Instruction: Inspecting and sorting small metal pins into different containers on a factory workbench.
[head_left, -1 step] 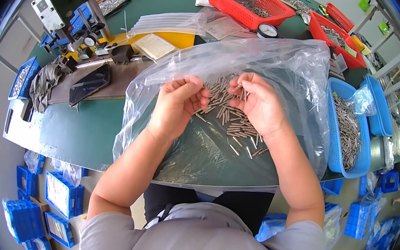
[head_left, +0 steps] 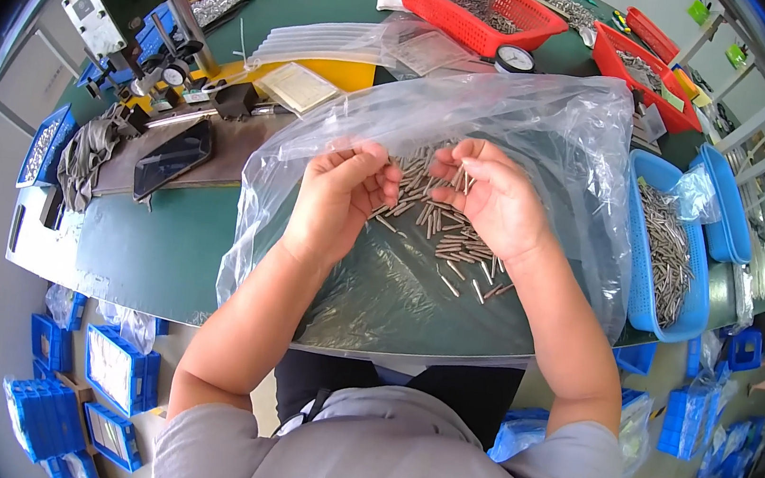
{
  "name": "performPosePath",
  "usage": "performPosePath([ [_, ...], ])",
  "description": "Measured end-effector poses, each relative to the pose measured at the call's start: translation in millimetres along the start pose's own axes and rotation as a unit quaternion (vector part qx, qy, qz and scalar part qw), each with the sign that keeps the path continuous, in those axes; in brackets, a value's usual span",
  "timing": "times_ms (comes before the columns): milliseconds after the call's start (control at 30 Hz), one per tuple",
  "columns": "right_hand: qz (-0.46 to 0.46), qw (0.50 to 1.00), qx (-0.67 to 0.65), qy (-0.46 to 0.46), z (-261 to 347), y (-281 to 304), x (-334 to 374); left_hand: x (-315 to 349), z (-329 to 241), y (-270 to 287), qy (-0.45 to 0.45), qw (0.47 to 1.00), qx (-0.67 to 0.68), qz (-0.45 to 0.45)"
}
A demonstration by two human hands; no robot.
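Over a clear plastic bag spread on the green table, my left hand is closed, thumb against curled fingers. Whatever its fingertips pinch, if anything, is hidden. My right hand faces it with a gap between them, and its thumb and fingers grip a slim metal pin. Beneath and between both hands lies a loose pile of small grey metal pins. Several stray pins lie toward the near side of the pile.
A blue basket of similar pins stands at the right. Red baskets and a round dial gauge are at the back. On the left are a gauge stand, a dark phone and a grey rag.
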State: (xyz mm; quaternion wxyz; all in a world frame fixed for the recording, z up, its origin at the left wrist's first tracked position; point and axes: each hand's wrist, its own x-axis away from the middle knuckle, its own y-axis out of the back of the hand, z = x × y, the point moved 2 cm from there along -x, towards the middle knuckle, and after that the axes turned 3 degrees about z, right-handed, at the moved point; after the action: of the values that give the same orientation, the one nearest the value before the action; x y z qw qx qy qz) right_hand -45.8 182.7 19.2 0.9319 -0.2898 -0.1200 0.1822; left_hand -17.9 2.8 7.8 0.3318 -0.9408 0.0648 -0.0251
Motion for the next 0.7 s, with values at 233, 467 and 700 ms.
performPosePath([
  [233,0.079,0.695,0.663,0.266,-34,-20,11,-1,0,1,-0.013,0.999,0.044,-0.005],
  [467,0.118,0.603,0.736,0.285,-42,-26,12,2,1,4,-0.005,0.999,0.043,-0.006],
  [700,0.148,0.620,0.725,0.261,-29,-13,15,0,1,0,0.002,0.999,0.037,-0.008],
])
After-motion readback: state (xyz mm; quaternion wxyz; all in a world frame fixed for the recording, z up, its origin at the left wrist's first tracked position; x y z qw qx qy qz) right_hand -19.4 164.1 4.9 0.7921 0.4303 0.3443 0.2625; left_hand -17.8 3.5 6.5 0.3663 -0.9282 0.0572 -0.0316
